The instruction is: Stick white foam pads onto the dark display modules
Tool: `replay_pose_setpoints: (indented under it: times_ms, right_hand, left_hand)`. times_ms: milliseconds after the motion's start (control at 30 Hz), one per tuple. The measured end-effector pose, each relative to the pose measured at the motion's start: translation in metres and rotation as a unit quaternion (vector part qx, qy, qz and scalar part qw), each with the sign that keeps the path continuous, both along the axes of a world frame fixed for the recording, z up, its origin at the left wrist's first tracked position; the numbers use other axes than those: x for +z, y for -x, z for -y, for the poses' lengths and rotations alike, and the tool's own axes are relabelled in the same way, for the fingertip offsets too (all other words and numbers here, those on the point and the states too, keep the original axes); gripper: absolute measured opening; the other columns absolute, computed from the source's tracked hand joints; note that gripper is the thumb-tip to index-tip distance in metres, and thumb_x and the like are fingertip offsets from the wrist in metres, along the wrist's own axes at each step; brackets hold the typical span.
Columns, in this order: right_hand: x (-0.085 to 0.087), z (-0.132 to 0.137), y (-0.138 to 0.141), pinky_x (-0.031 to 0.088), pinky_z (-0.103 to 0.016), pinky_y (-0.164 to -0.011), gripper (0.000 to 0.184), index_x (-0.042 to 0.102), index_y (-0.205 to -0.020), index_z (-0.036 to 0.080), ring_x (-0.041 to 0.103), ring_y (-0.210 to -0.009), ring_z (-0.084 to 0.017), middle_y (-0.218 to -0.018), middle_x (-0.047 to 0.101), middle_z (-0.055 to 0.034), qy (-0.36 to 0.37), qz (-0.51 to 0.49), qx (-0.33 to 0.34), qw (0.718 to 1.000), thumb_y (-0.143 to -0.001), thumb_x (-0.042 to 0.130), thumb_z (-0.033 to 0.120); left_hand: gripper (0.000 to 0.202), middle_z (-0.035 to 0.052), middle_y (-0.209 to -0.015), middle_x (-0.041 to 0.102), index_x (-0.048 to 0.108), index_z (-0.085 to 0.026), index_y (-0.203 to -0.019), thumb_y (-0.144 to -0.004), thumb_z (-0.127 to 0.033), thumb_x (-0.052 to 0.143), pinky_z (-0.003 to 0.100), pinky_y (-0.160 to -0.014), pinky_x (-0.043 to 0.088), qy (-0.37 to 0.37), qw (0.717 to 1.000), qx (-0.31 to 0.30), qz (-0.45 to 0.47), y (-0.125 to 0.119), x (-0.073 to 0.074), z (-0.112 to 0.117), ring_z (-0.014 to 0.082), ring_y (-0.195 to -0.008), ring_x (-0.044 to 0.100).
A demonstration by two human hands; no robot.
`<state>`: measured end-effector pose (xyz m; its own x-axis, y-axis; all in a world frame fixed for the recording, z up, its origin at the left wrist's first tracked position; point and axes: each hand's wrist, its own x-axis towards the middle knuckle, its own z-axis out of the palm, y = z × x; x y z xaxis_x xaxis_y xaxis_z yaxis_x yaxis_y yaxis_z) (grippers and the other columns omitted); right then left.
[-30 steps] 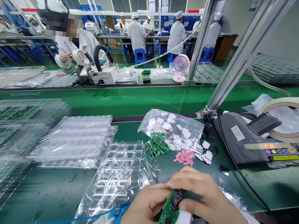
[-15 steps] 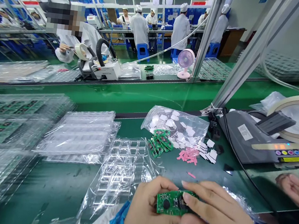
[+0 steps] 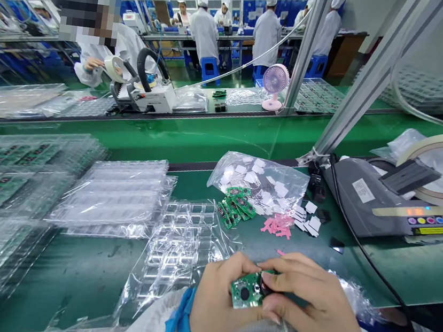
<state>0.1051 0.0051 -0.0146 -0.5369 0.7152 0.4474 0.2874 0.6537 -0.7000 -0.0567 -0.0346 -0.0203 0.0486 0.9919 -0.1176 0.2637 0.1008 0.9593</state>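
My left hand (image 3: 217, 300) and my right hand (image 3: 305, 300) are closed together on a small green circuit board (image 3: 244, 294) just above the near edge of the green bench. The left fingers grip its left end, and a blue strap circles that wrist. The right fingertips press on the board's right end, over a dark round part. Beyond the hands lie a little stack of green boards (image 3: 235, 208), a scatter of pink strips (image 3: 278, 225) and small white squares (image 3: 307, 220).
Clear plastic trays (image 3: 179, 247) and stacked trays (image 3: 116, 196) cover the left of the bench. A bag of white pads (image 3: 260, 179) sits centre. A grey tape dispenser (image 3: 387, 200) stands right. A pink fan (image 3: 275, 85) and white-coated workers are across the conveyor.
The board has tipped from upright to lying flat and sits lower between my hands. Another person's hand that showed at the right edge half a second ago is gone.
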Motion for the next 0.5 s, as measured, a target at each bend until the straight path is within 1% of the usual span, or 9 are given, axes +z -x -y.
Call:
replay_pose_setpoints:
  times_ms: [67,100,167,233,267,333,400,467,500]
  right_hand:
    - [-0.003,-0.003,-0.002,0.053,-0.027,-0.058,0.018,0.062,-0.076,0.023,0.063,-0.069,-0.015,-0.077,0.069,-0.0012,0.014,0.006,-0.006,1.000,-0.086,0.053,0.035]
    - [-0.004,-0.005,-0.004,0.053,-0.027,-0.057,0.017,0.061,-0.080,0.023,0.062,-0.069,-0.015,-0.078,0.069,-0.0011,0.005,0.019,-0.013,1.000,-0.087,0.052,0.036]
    - [-0.004,-0.009,-0.006,0.052,-0.026,-0.056,0.020,0.058,-0.094,0.022,0.062,-0.069,-0.015,-0.079,0.068,-0.0022,-0.047,0.060,-0.019,0.997,-0.088,0.049,0.038]
    - [-0.001,-0.014,-0.006,0.051,-0.027,-0.056,0.027,0.053,-0.108,0.019,0.061,-0.065,-0.016,-0.079,0.068,-0.0035,-0.122,0.107,-0.020,0.987,-0.090,0.044,0.037]
    - [0.000,-0.016,-0.005,0.051,-0.028,-0.056,0.029,0.051,-0.112,0.018,0.061,-0.064,-0.016,-0.077,0.068,-0.0039,-0.161,0.125,-0.020,0.979,-0.091,0.041,0.036]
    - [0.003,-0.022,-0.001,0.051,-0.030,-0.058,0.029,0.050,-0.114,0.016,0.061,-0.063,-0.017,-0.075,0.068,-0.0043,-0.221,0.137,-0.025,0.965,-0.092,0.038,0.032]
    - [0.001,-0.026,0.000,0.051,-0.032,-0.060,0.033,0.048,-0.117,0.015,0.063,-0.070,-0.021,-0.081,0.069,-0.0071,-0.256,0.118,-0.060,0.958,-0.091,0.040,0.034]
    - [-0.009,-0.029,-0.003,0.053,-0.036,-0.065,0.046,0.043,-0.125,0.015,0.063,-0.086,-0.027,-0.098,0.066,-0.0128,-0.249,0.076,-0.113,0.959,-0.088,0.044,0.042]
    - [-0.017,-0.030,-0.007,0.053,-0.038,-0.067,0.053,0.038,-0.129,0.016,0.060,-0.095,-0.030,-0.108,0.063,-0.0152,-0.222,0.061,-0.134,0.964,-0.086,0.046,0.045]
  left_hand:
    - [0.036,-0.0073,-0.056,0.054,0.053,-0.021,-0.072,-0.049,-0.019,0.081,0.019,-0.049,0.029,0.046,0.996,-0.031,0.071,0.004,0.001,-0.005,0.0080,-0.051,0.044]
    - [0.041,-0.0062,-0.062,0.058,0.054,-0.022,-0.079,-0.048,-0.022,0.082,0.019,-0.051,0.031,0.076,0.987,-0.053,0.129,0.007,0.002,-0.007,0.0089,-0.056,0.048]
    - [0.054,-0.0015,-0.076,0.063,0.053,-0.022,-0.095,-0.050,-0.034,0.080,0.021,-0.059,0.037,0.142,0.955,-0.091,0.245,0.011,0.004,-0.013,0.0119,-0.068,0.055]
    - [0.054,0.0007,-0.077,0.064,0.054,-0.020,-0.097,-0.053,-0.042,0.077,0.022,-0.062,0.039,0.204,0.925,-0.104,0.302,0.013,0.006,-0.021,0.0118,-0.069,0.057]
    - [0.049,-0.0002,-0.072,0.063,0.056,-0.018,-0.092,-0.054,-0.042,0.076,0.022,-0.061,0.039,0.227,0.921,-0.103,0.298,0.012,0.008,-0.026,0.0103,-0.064,0.056]
    - [0.038,-0.0030,-0.060,0.059,0.059,-0.016,-0.082,-0.056,-0.036,0.077,0.021,-0.056,0.038,0.265,0.922,-0.114,0.258,0.010,0.013,-0.037,0.0078,-0.055,0.052]
    - [0.029,-0.0033,-0.056,0.058,0.062,-0.014,-0.077,-0.058,-0.031,0.075,0.022,-0.054,0.040,0.281,0.928,-0.140,0.200,0.010,0.020,-0.054,0.0079,-0.051,0.052]
    - [0.018,-0.0025,-0.055,0.059,0.065,-0.013,-0.072,-0.061,-0.025,0.072,0.022,-0.054,0.041,0.261,0.948,-0.133,0.123,0.017,0.028,-0.079,0.0078,-0.051,0.052]
    - [0.012,-0.0020,-0.056,0.059,0.065,-0.012,-0.069,-0.063,-0.021,0.071,0.022,-0.055,0.041,0.238,0.961,-0.116,0.081,0.022,0.031,-0.096,0.0075,-0.052,0.052]
